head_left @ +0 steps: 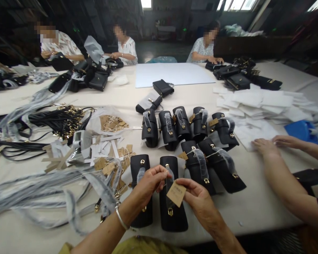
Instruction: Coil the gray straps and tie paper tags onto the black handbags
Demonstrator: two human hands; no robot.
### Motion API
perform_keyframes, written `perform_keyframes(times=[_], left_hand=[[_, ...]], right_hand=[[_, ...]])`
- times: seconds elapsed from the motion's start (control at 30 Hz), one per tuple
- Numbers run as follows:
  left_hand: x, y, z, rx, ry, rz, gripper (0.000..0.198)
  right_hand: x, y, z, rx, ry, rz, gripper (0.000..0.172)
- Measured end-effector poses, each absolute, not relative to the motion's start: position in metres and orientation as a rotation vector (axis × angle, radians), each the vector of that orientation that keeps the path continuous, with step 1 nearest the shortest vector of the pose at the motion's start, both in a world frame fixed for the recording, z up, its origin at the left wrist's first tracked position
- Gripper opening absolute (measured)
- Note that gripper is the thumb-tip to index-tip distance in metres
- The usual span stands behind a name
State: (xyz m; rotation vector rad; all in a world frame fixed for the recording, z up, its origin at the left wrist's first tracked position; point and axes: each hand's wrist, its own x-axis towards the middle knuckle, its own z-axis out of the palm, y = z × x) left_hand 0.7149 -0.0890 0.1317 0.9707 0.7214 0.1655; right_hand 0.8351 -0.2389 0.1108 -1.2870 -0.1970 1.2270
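Observation:
A brown paper hang tag (176, 193) is pinched between the thumb and fingers of my right hand (198, 197). My left hand (152, 180) has its fingertips pressed together just above the tag, seemingly on its thin white string, over the handle area. Beneath both hands lies a black handbag (174, 215) with gold hardware, its handle wrapped in clear film. Beside it on the left, partly covered by my left forearm, is another black handbag (140, 162). Several more bags with wrapped handles stand farther back, among them a tagged black bag (198, 162).
Loose tags (108, 165) and film-wrapped straps (79, 197) spread to the left, near a grey tape dispenser (81, 144). White foam sheets (259, 102) lie at the right, where a co-worker's arms (278, 169) reach in. Other people sit across the table.

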Motion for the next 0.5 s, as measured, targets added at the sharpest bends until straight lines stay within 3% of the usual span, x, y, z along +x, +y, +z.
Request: perform_keyframes(times=[0.3,0.5], left_hand=[[0.703,-0.097,0.133,1.027,0.727,0.238,0.021],[0.687,-0.113,0.132,1.871,0.509,0.331,0.015]], right_hand=[[0.845,-0.233,0.116,-1.908,-0.860,0.824,0.035],[0.851,-0.228,0.117,-1.931,-0.748,0.993,0.037]])
